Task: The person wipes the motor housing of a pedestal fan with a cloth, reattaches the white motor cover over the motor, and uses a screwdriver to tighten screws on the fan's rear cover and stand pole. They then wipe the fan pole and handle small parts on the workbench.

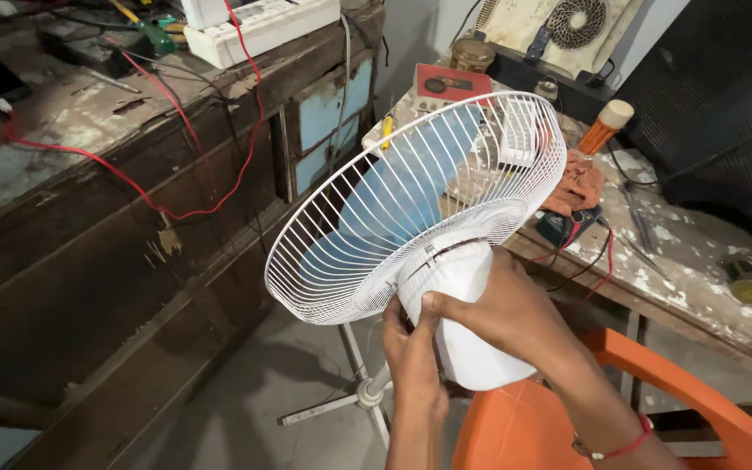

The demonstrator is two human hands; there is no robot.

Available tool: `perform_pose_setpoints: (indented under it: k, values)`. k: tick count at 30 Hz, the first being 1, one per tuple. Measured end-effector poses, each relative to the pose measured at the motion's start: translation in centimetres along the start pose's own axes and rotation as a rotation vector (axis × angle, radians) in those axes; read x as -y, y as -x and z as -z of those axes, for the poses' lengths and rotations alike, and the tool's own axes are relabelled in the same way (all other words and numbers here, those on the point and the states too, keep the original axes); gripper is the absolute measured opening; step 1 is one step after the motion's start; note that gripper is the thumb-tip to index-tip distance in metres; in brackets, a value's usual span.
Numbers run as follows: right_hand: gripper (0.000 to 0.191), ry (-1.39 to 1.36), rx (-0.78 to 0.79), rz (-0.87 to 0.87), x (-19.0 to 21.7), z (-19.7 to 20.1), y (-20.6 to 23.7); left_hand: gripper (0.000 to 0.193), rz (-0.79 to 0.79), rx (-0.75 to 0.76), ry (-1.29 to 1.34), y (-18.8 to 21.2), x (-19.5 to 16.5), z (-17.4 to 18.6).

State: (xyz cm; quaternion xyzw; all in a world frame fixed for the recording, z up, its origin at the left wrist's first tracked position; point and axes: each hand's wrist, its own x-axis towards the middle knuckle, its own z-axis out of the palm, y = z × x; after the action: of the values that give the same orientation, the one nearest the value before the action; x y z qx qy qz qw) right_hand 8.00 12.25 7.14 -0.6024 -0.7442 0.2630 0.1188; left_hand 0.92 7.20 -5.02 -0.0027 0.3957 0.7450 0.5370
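The left hand [411,352] fingers are hidden behind the fan's motor housing [463,313].

fan guard [376,200]: white wire
fan blades [393,204]: pale blue
motor housing [467,322]: white
plastic chair [524,431]: orange
wire [132,187]: red
wrist thread [624,448]: red

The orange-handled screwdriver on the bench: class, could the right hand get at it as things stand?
Probably not straight away: the right hand grips the fan's white motor housing, and the wire guard stands between it and the screwdriver.

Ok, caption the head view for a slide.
Both hands, left hand and right hand, grip a white fan's motor housing above an orange chair.
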Motion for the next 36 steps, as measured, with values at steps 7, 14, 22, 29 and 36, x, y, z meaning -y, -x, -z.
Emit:
perform_pose_setpoints:
  k: [7,14,22,29,36]
  values:
    - [0.087,0.109,-0.072,-0.085,-0.5,-0.2,0.3,0.043,0.235,-0.063,0.210,-2.4,0.4,0.6]
    - [0.082,0.159,-0.110,-0.139,-1.3,-0.3,-0.3,0.042,0.166,-0.082,0.227,-3.8,2.1,0.4]
    - [0.085,0.194,-0.133,-0.161,-1.7,-0.1,-0.8,0.043,0.160,-0.151,0.138,-4.5,2.5,-0.4]
    - [0.088,0.188,-0.116,-0.182,-1.9,0.8,-1.4,0.042,0.111,-0.169,0.105,-5.3,3.3,-1.7]
    - [0.087,0.064,-0.166,-0.146,-1.7,0.8,-1.3,0.040,0.060,-0.149,-0.011,-4.7,2.7,-1.8]
